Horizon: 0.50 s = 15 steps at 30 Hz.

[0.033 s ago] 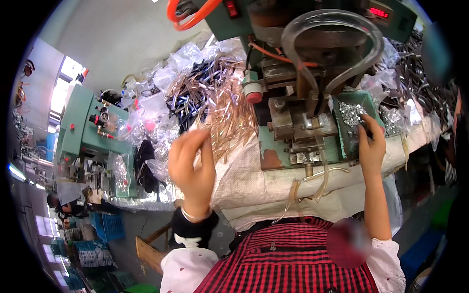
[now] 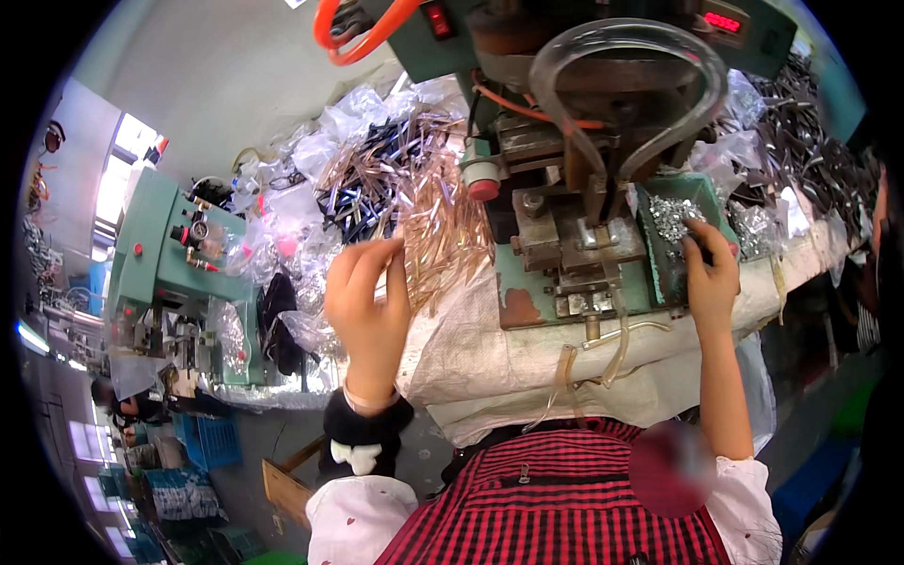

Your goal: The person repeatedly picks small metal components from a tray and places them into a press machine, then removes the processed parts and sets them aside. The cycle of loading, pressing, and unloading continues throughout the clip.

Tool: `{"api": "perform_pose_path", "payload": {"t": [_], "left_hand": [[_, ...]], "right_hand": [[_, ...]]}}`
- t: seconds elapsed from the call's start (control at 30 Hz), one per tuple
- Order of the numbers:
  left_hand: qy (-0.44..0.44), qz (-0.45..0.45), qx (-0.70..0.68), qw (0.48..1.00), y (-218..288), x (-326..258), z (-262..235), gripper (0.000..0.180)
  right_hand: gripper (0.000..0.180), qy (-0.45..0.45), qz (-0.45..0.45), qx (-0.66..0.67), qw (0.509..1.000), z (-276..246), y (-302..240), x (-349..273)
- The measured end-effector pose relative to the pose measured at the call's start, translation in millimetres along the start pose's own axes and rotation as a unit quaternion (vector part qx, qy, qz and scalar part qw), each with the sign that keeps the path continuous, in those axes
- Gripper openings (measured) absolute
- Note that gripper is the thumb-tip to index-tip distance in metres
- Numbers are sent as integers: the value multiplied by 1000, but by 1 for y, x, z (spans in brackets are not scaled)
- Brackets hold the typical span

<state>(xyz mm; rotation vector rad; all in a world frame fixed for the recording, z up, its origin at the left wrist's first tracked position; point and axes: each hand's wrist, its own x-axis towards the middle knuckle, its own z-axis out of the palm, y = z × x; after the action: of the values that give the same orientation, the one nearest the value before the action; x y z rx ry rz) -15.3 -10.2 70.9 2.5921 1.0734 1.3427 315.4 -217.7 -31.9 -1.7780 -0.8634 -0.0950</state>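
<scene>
My left hand (image 2: 367, 297) is raised in front of the pile of shiny brown strips (image 2: 443, 221), its thumb and fingertips pinched together. What that pinch holds, if anything, is too small to make out. My right hand (image 2: 713, 281) reaches over the near right side of a green metal tray (image 2: 650, 240), its thumb and forefinger curled close together at the small silvery metal pieces (image 2: 671, 217) inside. Whether a piece sits between these fingertips I cannot make out. Left of the tray stands a press machine (image 2: 537, 231), with a metal die block (image 2: 595, 237) under its ram.
A red push button (image 2: 484, 190) sits on the press's left. A clear hose (image 2: 626, 38) loops in front of it. Dark strips (image 2: 800, 132) are heaped at the far right. Another green machine (image 2: 169, 245) stands at left. A white woven sheet (image 2: 461, 348) covers the table's front edge.
The whole view has shifted slightly. My left hand, blurred before, is sharper and its pinched fingertips are a little higher. My right hand stays at the tray, its fingertips slightly shifted among the metal pieces.
</scene>
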Motion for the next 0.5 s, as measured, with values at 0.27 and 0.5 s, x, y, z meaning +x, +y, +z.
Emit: {"api": "perform_pose_path", "payload": {"t": [0.27, 0.5], "left_hand": [[-207, -160, 251, 932, -105, -63, 80, 20], [45, -78, -148, 985, -62, -26, 65, 21]], "right_hand": [[17, 28, 67, -7, 997, -21, -3, -19], [16, -5, -43, 43, 998, -19, -72, -4]]}}
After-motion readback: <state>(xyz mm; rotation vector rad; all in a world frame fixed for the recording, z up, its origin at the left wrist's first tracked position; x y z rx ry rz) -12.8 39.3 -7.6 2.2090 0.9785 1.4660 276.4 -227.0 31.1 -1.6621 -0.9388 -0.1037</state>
